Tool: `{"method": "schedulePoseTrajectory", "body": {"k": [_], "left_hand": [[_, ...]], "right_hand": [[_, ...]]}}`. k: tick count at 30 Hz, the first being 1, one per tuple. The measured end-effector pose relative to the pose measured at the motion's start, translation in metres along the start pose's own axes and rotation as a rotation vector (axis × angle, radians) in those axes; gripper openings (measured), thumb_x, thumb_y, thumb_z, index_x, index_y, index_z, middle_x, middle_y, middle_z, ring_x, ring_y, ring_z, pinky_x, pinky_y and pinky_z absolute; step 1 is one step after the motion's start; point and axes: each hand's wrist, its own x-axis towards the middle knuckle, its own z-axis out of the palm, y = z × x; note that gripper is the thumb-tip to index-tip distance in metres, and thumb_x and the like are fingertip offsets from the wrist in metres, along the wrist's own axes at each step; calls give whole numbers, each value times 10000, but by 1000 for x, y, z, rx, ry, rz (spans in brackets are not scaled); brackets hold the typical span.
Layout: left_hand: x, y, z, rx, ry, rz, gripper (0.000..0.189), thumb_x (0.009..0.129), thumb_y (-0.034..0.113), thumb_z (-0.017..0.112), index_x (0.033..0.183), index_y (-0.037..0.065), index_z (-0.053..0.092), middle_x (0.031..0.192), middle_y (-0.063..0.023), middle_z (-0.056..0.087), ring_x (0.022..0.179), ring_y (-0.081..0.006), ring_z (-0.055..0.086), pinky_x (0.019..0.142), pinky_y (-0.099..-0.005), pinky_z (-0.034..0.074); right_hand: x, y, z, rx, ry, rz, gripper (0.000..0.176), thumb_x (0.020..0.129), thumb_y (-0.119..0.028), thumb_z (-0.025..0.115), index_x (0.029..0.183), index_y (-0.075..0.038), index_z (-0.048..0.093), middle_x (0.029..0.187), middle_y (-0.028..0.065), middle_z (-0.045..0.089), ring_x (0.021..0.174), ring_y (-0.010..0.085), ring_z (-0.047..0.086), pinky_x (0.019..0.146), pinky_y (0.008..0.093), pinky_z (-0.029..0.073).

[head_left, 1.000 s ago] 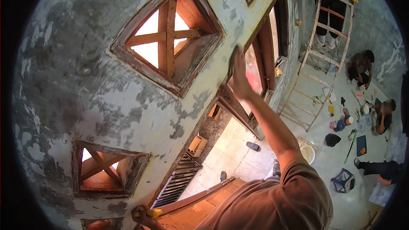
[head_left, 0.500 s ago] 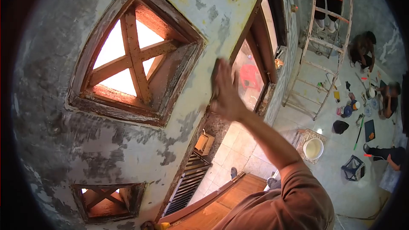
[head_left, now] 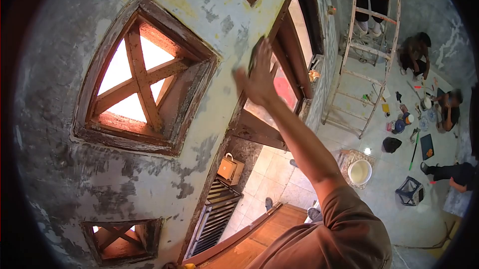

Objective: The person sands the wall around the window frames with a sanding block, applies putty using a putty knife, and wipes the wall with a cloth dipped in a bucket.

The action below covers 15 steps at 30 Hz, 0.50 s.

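Note:
My right hand (head_left: 259,77) lies flat on the patchy plastered wall (head_left: 209,14), fingers spread, pressing a dark sheet (head_left: 255,53) against it beside the wooden door frame (head_left: 287,29). To its left is a pointed window opening with a wooden cross (head_left: 142,77). My brown sleeve fills the bottom right. Only a sliver of my left hand (head_left: 172,266) shows at the bottom edge, next to a yellow handle (head_left: 188,266). A smaller opening (head_left: 122,236) sits low on the wall.
Far below stand a wooden ladder (head_left: 369,69), a white bucket (head_left: 360,172) and a dark stool (head_left: 409,191). Two people (head_left: 414,52) sit among scattered tools (head_left: 399,124). A metal grille (head_left: 212,219) and a box (head_left: 228,168) lie under the wall.
My right hand has slid across the wall by the door frame, still pressing the dark sheet. The view has shifted, and my left hand has dropped almost out of frame.

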Motion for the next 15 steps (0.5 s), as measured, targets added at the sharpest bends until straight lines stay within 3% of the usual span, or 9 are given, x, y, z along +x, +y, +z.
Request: {"method": "schedulePoseTrajectory", "body": {"k": [1,3,5,7,9,11,13,15], "left_hand": [[13,-20,-27,140,29,105,104,788,31,695,806,27,593,668,-120,590,427,-150,415,373,-259,330],[13,-21,-34,273,51,214,86,810,26,677,823,22,592,684,-135,595,411,-144,393,364,-259,318],[-15,26,30,-153,-117,-54,56,854,23,635,857,1,583,721,-167,599,412,-141,376,363,-258,308],[-10,21,27,-250,-205,-76,48,869,25,616,872,-8,581,733,-177,599,411,-141,370,362,-258,303],[-8,25,28,-328,-287,-99,48,885,27,598,886,-17,578,745,-187,600,410,-140,364,361,-258,298],[-14,32,39,-56,-72,-21,79,897,48,583,888,-30,579,700,-176,577,408,-146,369,359,-264,301],[-6,19,10,-89,-28,-28,71,886,39,586,883,-31,581,691,-173,573,407,-148,370,358,-266,301],[7,-13,-20,-146,7,-39,63,876,30,588,877,-33,584,682,-170,569,406,-150,370,357,-268,302]], "right_hand": [[5,7,-4,23,-71,130,1131,810,-648,529,1477,38,-74,1562,242,-68,1454,364,-74,1156,513,22],[-19,-9,2,-21,-67,119,1166,783,-645,571,1478,38,-69,1563,242,-59,1454,369,-74,1144,553,20],[-68,-26,5,-41,-195,75,1175,784,-660,564,1480,28,-85,1560,246,-74,1446,396,-87,1101,645,17],[-82,-29,4,-124,-311,79,1161,801,-673,530,1472,53,-81,1548,273,-83,1441,411,-86,1131,589,21],[-49,-24,-1,-44,-195,81,1156,809,-678,511,1465,70,-77,1543,284,-80,1440,414,-80,1145,552,22],[-9,-12,-2,36,-57,118,1149,825,-682,477,1446,110,-76,1537,298,-74,1436,422,-74,1174,444,29],[-18,-12,4,98,-22,70,1147,819,-688,482,1457,94,-63,1543,284,-85,1439,413,-76,1160,507,24],[-56,-27,4,42,-177,143,1155,802,-692,499,1473,57,-68,1548,270,-93,1444,399,-84,1137,571,14]]}}
